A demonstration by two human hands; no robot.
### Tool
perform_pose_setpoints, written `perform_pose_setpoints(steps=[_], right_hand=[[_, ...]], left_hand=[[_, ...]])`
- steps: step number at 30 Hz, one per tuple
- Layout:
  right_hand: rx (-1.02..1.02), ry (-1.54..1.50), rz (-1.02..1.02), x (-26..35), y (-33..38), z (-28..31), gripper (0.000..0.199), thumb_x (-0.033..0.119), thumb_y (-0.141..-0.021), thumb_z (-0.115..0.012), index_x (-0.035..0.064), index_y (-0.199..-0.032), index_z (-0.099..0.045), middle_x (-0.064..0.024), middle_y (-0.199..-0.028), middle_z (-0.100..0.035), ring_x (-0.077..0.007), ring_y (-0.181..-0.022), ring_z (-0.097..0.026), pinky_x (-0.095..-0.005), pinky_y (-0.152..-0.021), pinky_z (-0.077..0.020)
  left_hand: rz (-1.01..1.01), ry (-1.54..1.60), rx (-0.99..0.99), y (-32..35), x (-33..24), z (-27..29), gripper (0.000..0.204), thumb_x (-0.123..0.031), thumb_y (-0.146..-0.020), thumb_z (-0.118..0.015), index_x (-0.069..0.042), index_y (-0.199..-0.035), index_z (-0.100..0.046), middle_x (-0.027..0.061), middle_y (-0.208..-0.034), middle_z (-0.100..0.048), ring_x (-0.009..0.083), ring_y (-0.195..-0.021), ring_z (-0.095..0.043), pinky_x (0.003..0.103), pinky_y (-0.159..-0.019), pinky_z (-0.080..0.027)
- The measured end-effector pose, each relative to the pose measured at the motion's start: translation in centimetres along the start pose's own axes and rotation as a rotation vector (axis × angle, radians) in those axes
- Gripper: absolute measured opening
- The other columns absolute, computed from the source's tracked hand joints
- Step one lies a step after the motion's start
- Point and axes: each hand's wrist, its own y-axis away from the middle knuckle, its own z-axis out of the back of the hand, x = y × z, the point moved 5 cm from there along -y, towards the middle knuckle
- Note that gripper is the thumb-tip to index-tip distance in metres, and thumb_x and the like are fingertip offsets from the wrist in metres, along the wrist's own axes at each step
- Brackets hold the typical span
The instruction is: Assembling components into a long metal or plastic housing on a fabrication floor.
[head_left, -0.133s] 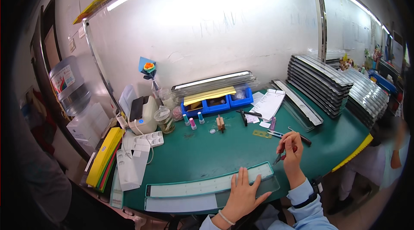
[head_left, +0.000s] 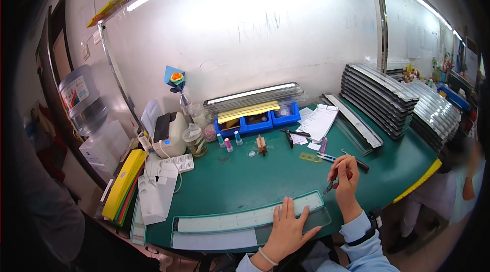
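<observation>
A long, shallow, teal-edged case [head_left: 214, 222] lies at the table's near edge, its white strip dotted with small marks. My left hand [head_left: 287, 228] rests on the right part of this case, fingers spread and nothing in them. Just beyond the case's right end, my right hand [head_left: 344, 182] is closed around red-handled pliers [head_left: 334, 186]. Their dark jaws point down and left toward the case's corner. A white paper sheet [head_left: 214, 240] fills part of the case's clear near half.
Behind my right hand lie tweezers [head_left: 326, 157], a dark-handled tool [head_left: 361, 165] and a yellow plate with holes [head_left: 310, 157]. Farther back are small bottles [head_left: 228, 144], blue bins [head_left: 255, 125] and papers [head_left: 321, 121]. Stacked trays [head_left: 377, 98] stand right; a label printer [head_left: 171, 134] stands left.
</observation>
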Motion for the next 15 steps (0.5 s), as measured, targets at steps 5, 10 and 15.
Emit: perform_pose_setpoints(steps=[5,10,15], right_hand=[[0.003,-0.022,0.016,0.07,-0.02,0.05,0.023,0.021,-0.101,-0.045,0.0028,-0.087,-0.044,-0.006,-0.088,-0.049,-0.0079,-0.06,-0.05,-0.0205,-0.053,-0.0444],[0.007,-0.028,0.014,0.12,-0.04,-0.09,0.023,0.021,-0.101,-0.045,0.0029,-0.088,-0.044,-0.0058,-0.088,-0.048,-0.0078,-0.061,-0.05,-0.0208,-0.053,-0.0444],[0.015,0.009,0.014,0.13,-0.06,-0.04,0.023,0.023,-0.102,-0.043,0.0049,-0.088,-0.042,-0.0076,-0.088,-0.049,-0.0093,-0.06,-0.051,-0.0222,-0.053,-0.0459]], left_hand=[[0.003,-0.005,0.01,-0.02,0.0,-0.04,0.065,-0.056,-0.089,-0.053,-0.003,-0.126,-0.056,0.0388,-0.129,-0.041,0.0498,-0.128,-0.036,0.056,-0.105,-0.023],[0.01,-0.004,0.021,-0.04,0.03,-0.05,0.065,-0.057,-0.089,-0.052,-0.003,-0.126,-0.056,0.039,-0.13,-0.04,0.0498,-0.129,-0.035,0.056,-0.106,-0.023],[0.008,0.001,0.028,-0.1,0.03,-0.04,0.065,-0.057,-0.089,-0.052,-0.003,-0.126,-0.056,0.0391,-0.13,-0.039,0.0502,-0.129,-0.035,0.056,-0.106,-0.023]])
